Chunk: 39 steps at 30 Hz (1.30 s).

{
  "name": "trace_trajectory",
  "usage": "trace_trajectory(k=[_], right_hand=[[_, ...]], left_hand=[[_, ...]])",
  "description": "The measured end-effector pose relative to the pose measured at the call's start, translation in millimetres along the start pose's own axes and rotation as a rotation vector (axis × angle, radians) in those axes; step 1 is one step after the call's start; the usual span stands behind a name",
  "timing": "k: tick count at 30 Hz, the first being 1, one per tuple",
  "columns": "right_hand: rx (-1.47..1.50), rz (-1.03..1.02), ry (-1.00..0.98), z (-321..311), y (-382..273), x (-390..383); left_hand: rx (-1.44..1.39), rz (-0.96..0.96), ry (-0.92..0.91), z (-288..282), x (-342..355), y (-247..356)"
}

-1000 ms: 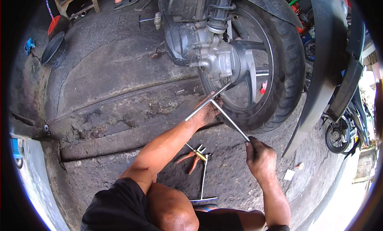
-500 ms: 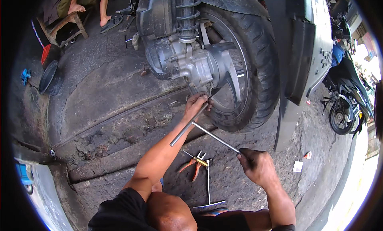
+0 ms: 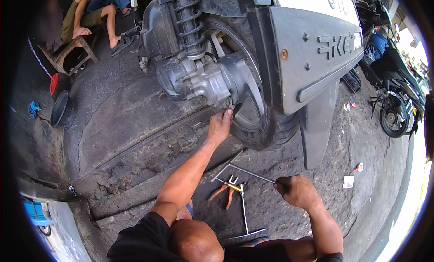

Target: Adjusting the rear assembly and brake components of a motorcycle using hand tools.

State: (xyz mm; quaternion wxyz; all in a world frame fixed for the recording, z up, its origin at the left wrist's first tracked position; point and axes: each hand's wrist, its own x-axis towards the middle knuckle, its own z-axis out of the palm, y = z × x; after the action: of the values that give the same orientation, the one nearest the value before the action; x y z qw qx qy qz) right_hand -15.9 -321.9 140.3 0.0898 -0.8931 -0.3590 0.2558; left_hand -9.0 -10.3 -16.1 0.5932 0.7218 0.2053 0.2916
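Right hand (image 3: 299,192) closed round the shaft end of a silver T-shaped metal wrench (image 3: 253,173), crossbar out over rough grey floor (image 3: 325,203). Probably stiff, moderately heavy, slick if oily; best held by shaft or crossbar. Left hand (image 3: 220,125) bunched under grey metal casing (image 3: 210,83), can't tell if gripping. Round black tub (image 3: 59,109), contents unclear.
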Motion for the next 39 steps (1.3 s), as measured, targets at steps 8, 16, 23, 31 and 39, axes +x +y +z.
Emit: trace_trajectory(k=[8, 16, 23, 31, 39], right_hand=[[-0.041, 0.025, -0.050, 1, -4, 8], [-0.050, -0.033, -0.060, 7, 1, 7], [-0.067, -0.029, -0.102, 14, 1, 8], [-0.126, 0.059, -0.233, 32, 36, 20], [-0.079, 0.231, -0.119, 47, 78, 22]], left_hand=[[-0.029, 0.000, -0.026, -2, 1, -6], [-0.124, -0.012, -0.081, -4, 5, -7], [-0.143, -0.064, -0.133, -4, 4, 4], [-0.120, -0.025, -0.127, -10, -1, 13], [-0.095, -0.015, -0.116, -9, -1, 8]])
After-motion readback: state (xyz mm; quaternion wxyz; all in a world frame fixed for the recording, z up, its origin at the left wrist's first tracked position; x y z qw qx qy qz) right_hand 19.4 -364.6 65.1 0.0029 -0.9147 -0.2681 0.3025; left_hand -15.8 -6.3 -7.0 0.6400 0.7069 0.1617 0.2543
